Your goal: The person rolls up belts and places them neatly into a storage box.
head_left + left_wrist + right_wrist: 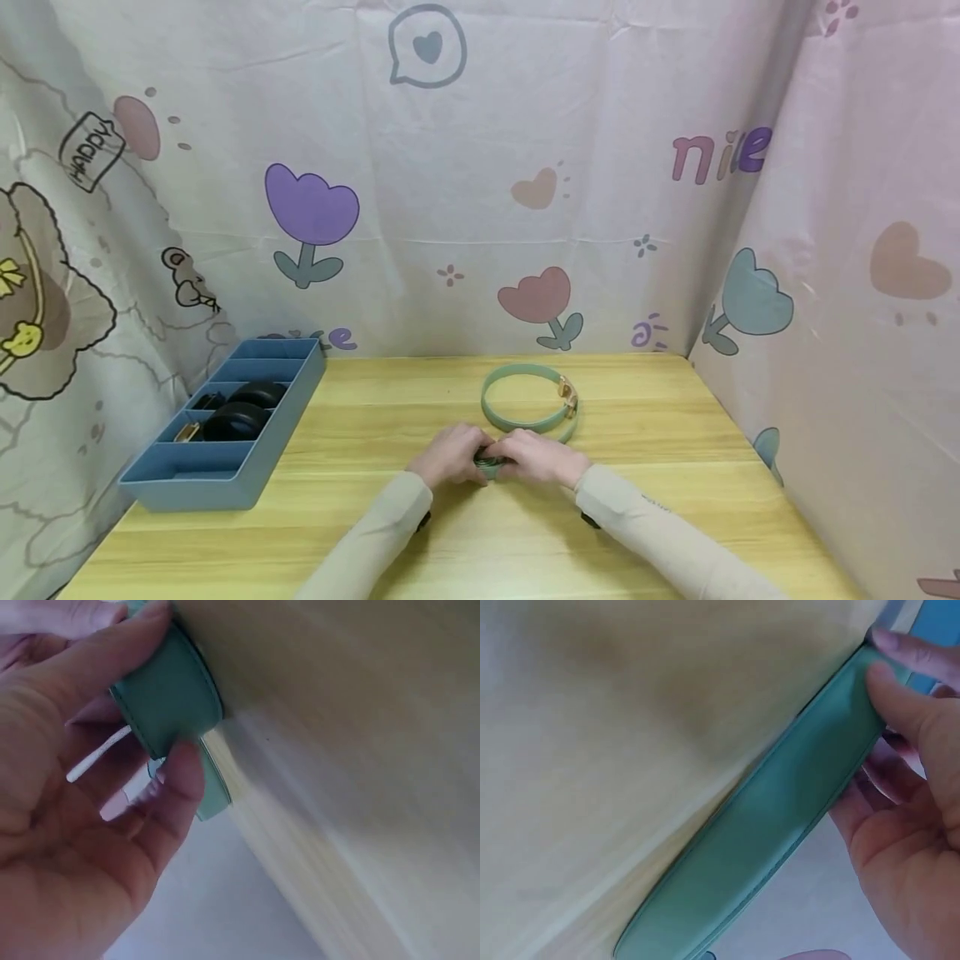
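Note:
A green belt (517,425) stands on edge on the wooden table, its far part curving round in a wide loop that bears a gold buckle (567,396). Its near end is wound into a small coil (172,697) between the two hands. My left hand (452,454) grips this coil from the left, thumb and fingers on its outside. From the right, my right hand (538,458) pinches the belt at the coil. In the right wrist view the strap (757,817) stretches away from the right hand (907,817) along the tabletop.
A blue-grey divided box (281,442) stands at the table's left side. Coiled black belts (236,421) lie in its middle compartments, one near a gold buckle (187,432). A printed curtain (450,208) encloses the back and both sides of the table (637,467).

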A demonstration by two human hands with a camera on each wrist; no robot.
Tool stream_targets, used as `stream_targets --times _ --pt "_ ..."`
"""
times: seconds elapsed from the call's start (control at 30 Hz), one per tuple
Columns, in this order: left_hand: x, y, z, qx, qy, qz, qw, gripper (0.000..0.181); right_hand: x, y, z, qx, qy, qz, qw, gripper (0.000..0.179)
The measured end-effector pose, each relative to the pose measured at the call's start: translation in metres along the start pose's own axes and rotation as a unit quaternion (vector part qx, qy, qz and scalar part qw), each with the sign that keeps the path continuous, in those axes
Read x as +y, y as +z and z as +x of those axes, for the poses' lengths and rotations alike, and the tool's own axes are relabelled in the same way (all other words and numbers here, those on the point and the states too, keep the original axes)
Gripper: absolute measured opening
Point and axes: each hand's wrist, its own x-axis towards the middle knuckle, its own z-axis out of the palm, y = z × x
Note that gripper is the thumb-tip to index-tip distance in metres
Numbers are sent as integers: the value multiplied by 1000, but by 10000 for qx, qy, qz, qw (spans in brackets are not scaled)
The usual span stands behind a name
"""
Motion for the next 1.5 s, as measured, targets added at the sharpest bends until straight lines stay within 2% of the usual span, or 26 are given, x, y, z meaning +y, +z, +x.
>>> stream_targets --times 0.07,0.13,0.2,0.37,0.43,0.57,0.63,0.77,0.93,1.03,1.17,1.27,1.37,1.5 --pt "-1 -2 -1 -118 95 -134 9998 28 0 0 0 -44 24 45 10000 20" --pt "-2 -2 -2 -142 164 -234 9995 28 -1 0 1 -9 -6 28 10000 11" --pt "-2 -1 -3 3 180 -210 9996 25 -2 1 4 107 -64 -120 9999 2" --pt "-5 5 -5 415 68 112 9991 28 -4 3 7 163 -22 -364 9992 6" --pt "-6 6 -4 390 66 144 9991 26 -4 1 6 88 -18 -270 9996 2" --pt "-9 3 -2 201 146 -109 9996 31 0 -4 3 68 -94 -21 9999 20" --pt "-9 1 -2 98 155 -268 9995 35 2 -5 3 144 -231 14 9996 23" --pt "-6 1 -2 78 60 -506 9987 27 6 -3 5 261 -412 32 9988 10" --pt "-1 1 -2 197 -202 -663 9974 23 6 -3 7 207 -304 116 9993 4" --pt "-3 0 -3 143 -142 -562 9982 22 5 -4 6 47 -241 223 9994 12" --pt "-7 -3 -3 40 108 -281 9995 26 4 -5 4 -38 -133 275 9995 24" --pt "-9 -3 -3 -67 133 -287 9995 27 3 -4 4 4 -112 248 9996 21" --pt "-10 -2 -4 -6 74 -371 9993 25 1 -3 5 29 -81 217 9997 18" --pt "-9 5 -5 303 -57 -371 9988 28 0 -1 7 26 1 96 10000 16"
